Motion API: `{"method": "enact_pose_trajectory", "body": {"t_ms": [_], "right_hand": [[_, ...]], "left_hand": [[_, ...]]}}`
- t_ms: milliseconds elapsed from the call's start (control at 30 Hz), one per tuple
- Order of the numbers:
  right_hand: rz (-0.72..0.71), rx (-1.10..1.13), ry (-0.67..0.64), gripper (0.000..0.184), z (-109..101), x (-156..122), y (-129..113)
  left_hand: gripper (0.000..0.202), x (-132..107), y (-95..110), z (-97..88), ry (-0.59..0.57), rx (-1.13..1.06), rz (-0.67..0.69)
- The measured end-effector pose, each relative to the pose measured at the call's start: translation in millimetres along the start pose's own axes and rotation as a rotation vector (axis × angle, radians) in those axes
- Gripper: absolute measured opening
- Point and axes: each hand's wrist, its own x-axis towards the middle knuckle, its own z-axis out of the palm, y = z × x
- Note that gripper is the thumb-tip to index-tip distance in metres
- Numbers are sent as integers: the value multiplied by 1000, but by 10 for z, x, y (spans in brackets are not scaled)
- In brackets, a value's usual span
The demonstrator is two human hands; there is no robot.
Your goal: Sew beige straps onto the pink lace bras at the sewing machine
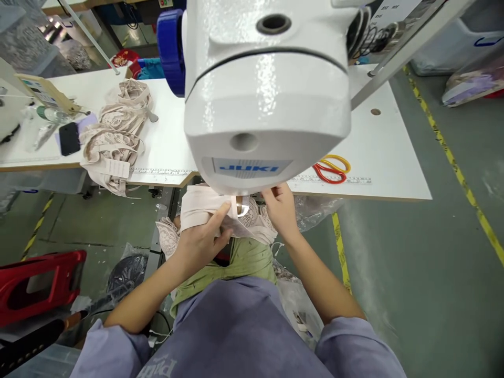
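Observation:
In front of me, a white JUKI sewing machine covers much of the view. Beneath its head a beige lace garment is draped around the machine's narrow arm, its lace parts hanging over my lap. My left hand grips the smooth beige band, thumb on top and fingers partly under the cloth. Close to the right side of the machine head, my right hand is closed in a pinch. What lies between its fingertips is hidden. The needle area is also hidden by the head.
A heap of similar beige lace garments lies on the white table at left, beside a black phone. Red and yellow scissors lie at right, near a printed ruler strip. A red stool stands at lower left.

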Motion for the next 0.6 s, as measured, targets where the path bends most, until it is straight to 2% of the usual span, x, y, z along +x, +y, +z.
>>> {"method": "enact_pose_trajectory", "body": {"t_ms": [133, 367, 600], "right_hand": [[61, 35, -39, 26, -10, -112, 13], [68, 101, -64, 20, -17, -300, -48], [74, 117, -106, 22, -21, -424, -79]], "left_hand": [[57, 31, 33, 9, 21, 15, 48], [55, 95, 113, -26, 2, 40, 61], [53, 121, 138, -9, 75, 33, 128]]}}
